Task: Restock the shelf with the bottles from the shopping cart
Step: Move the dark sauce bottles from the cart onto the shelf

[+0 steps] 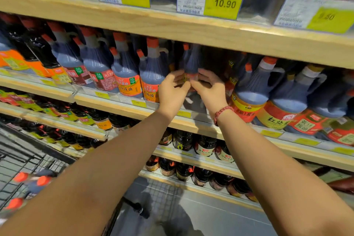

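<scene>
A dark sauce bottle (190, 61) with an orange cap stands in a gap on the middle shelf (122, 106). My left hand (172, 92) and my right hand (209, 87) both reach to its lower part, fingers curled at its label from either side. Whether they grip it or only touch it is not plain. More bottles with orange caps (41, 181) lie in the shopping cart (28, 159) at the lower left, partly behind my left forearm.
Rows of dark sauce jugs (126, 71) fill the middle shelf on both sides of the gap. Smaller bottles (205, 147) line the lower shelves. The upper shelf edge (191, 28) with yellow price tags hangs just above the bottle tops. Grey floor lies below.
</scene>
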{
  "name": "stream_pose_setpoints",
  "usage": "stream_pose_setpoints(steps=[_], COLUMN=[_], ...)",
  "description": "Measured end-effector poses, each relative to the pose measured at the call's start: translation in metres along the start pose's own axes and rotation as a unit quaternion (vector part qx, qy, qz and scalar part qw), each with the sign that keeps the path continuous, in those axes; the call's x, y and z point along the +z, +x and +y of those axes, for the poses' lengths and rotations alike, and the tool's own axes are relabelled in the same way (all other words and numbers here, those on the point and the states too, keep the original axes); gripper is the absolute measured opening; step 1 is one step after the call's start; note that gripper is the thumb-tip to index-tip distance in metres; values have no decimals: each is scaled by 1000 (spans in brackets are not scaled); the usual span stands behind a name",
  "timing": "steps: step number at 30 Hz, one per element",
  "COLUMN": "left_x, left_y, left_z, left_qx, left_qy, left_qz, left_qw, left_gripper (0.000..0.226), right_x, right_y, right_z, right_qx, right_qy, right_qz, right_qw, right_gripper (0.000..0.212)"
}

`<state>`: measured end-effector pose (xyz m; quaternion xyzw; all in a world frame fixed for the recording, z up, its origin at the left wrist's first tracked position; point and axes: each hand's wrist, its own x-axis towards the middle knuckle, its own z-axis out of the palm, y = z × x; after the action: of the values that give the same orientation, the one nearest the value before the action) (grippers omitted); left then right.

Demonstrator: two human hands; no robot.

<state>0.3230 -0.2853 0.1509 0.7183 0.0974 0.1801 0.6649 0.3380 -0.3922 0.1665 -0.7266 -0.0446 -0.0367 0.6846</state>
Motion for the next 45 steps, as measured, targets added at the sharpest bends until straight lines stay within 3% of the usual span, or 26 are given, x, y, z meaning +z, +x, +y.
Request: stream_pose_setpoints(steps=[3,10,14,19,27,31,36,45], left_x=[-20,-98,-156,-243,-357,-385,-408,-407], left_y=[-15,-55,-82,-111,-163,-191,-224,-258], left_z=[7,5,-2,-15,-48,-71,-120,-186], left_qx=[1,-19,12,-52,-138,-171,-227,-294], left_qy=[2,61,128,100,171,145,124,157], left_qz=[11,148,200,250,385,391,416,372], left_qw=[1000,987,971,962,896,893,872,867], left_gripper=[23,22,33,16,21,20,20,27], right_x=[8,62,106,169,281,323,345,360], right_y=[-11,-47,-71,-104,-160,-188,-215,-244], right_z=[-9,-15,-12,-9,13,35,75,155], right_qx=[10,2,14,55,48,55,127,184], right_qy=[8,24,22,4,-53,-76,-101,-192], right_qz=[-45,-149,-217,-313,-397,-443,-479,-537], right_qw=[999,988,976,948,915,892,863,800], right_gripper=[34,29,32,31,30,28,30,34])
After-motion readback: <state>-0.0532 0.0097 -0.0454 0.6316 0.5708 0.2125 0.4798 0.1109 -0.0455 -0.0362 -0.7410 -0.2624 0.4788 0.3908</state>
